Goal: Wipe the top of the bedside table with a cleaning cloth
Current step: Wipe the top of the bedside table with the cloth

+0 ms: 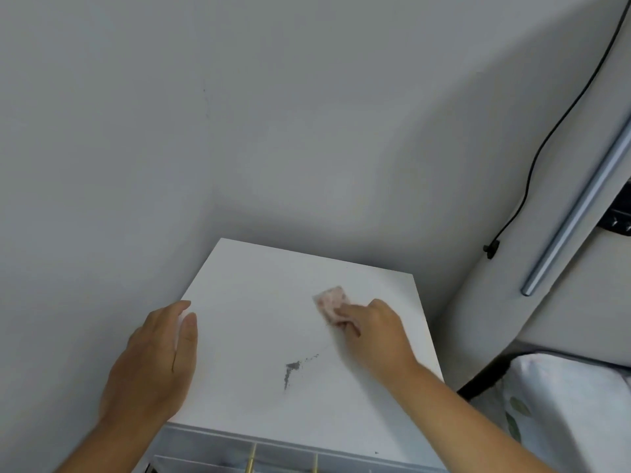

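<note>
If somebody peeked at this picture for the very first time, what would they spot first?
Probably the grey smudge of dirt in the near middle of the white bedside table top. Next, the right hand pressing a pinkish cleaning cloth down just behind that smudge, and the left hand resting flat on the table's left edge.

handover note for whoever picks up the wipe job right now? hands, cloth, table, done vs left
Right hand: fingers pressing the pink cleaning cloth flat on the bedside table top, right-rear area.
Left hand: open, palm down over the table's left edge, steadying; holds nothing.
Done: cannot tell how much has been wiped.
Left: grey dirt smear sits in front of the cloth, nearer the person, untouched. Sweep the cloth toward it, then cover the rest of the top.
</note>
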